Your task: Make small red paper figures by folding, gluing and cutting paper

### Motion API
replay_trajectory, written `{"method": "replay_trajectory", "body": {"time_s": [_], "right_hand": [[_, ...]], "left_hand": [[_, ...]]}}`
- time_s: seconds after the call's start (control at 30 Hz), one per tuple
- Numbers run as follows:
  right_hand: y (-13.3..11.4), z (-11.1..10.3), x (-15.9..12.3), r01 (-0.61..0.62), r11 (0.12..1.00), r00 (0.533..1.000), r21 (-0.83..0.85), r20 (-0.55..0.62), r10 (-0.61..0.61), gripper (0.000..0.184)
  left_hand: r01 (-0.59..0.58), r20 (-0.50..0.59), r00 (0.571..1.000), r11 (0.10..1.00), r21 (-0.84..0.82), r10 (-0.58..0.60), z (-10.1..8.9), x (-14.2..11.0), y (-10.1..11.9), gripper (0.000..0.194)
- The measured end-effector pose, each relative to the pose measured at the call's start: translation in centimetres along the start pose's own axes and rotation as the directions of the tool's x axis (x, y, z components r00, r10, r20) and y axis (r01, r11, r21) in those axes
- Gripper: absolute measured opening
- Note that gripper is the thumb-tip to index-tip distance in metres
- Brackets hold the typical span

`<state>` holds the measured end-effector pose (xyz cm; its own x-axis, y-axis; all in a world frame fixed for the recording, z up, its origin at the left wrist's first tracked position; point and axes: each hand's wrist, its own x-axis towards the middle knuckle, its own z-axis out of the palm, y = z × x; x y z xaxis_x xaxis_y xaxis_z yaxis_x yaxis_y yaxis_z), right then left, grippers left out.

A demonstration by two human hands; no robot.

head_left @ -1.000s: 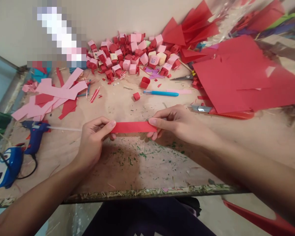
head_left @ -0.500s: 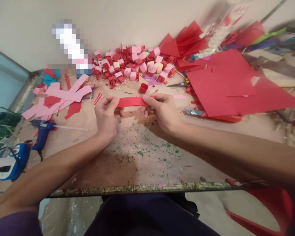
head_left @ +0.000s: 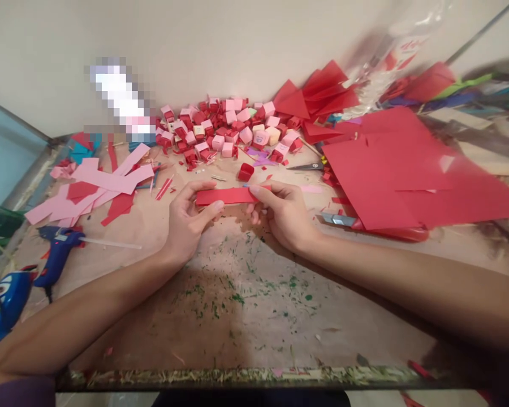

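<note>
Between my hands, above the table, a red paper strip [head_left: 231,196] is stretched out level. My left hand [head_left: 190,217] holds its left end, with the thumb along the lower edge and the fingers behind. At the other end my right hand [head_left: 286,212] pinches the strip between thumb and fingers. Just beyond it stands a small open red paper box [head_left: 245,171]. Farther back lies a heap of small pink and red paper boxes [head_left: 229,127]. A utility knife [head_left: 339,219] rests to the right of my right hand.
Pink paper strips [head_left: 97,178] and a blue glue gun [head_left: 59,249] lie on the left. Large red paper sheets [head_left: 390,164] spread over the right, with scissors [head_left: 309,167] beside them. Green scraps [head_left: 237,298] dot the table. A clear plastic bottle [head_left: 390,62] stands behind.
My left thumb has slid inward along the strip's lower edge, and the left fingers have shifted behind it. The right hand keeps its pinch. The whole view has tilted up slightly.
</note>
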<state>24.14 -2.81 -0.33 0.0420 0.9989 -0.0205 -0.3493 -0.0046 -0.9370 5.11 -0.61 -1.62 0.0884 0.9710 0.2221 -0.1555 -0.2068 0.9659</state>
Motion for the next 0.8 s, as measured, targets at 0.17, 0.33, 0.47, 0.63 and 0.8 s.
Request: {"method": "replay_trajectory", "body": {"time_s": [0.17, 0.33, 0.47, 0.63, 0.8], "right_hand": [[-0.4, -0.1, 0.0, -0.002, 1.000, 0.998, 0.005, 0.058, 0.001, 0.033], [-0.7, -0.8, 1.0, -0.056, 0.998, 0.980, 0.027, 0.195, 0.050, 0.054], [-0.5, -1.2, 1.5, -0.011, 0.999, 0.971, -0.038, 0.239, 0.020, 0.034], [-0.4, -1.2, 1.3, -0.022, 1.000, 0.972, -0.015, 0.233, 0.025, 0.015], [-0.3, -1.2, 1.4, -0.033, 0.999, 0.973, -0.004, 0.231, 0.033, 0.012]], "left_hand": [[0.079, -0.024, 0.997, 0.997, 0.003, -0.079, 0.1, -0.1, -0.1, 0.028], [0.123, -0.037, 0.991, 0.990, -0.065, -0.126, 0.1, -0.1, 0.0, 0.031], [0.153, -0.023, 0.988, 0.985, -0.080, -0.156, 0.0, -0.1, 0.1, 0.039], [0.146, -0.001, 0.989, 0.989, -0.032, -0.146, -0.2, -0.1, 0.1, 0.026], [0.139, -0.024, 0.990, 0.990, -0.018, -0.139, -0.2, 0.0, -0.1, 0.025]]}}
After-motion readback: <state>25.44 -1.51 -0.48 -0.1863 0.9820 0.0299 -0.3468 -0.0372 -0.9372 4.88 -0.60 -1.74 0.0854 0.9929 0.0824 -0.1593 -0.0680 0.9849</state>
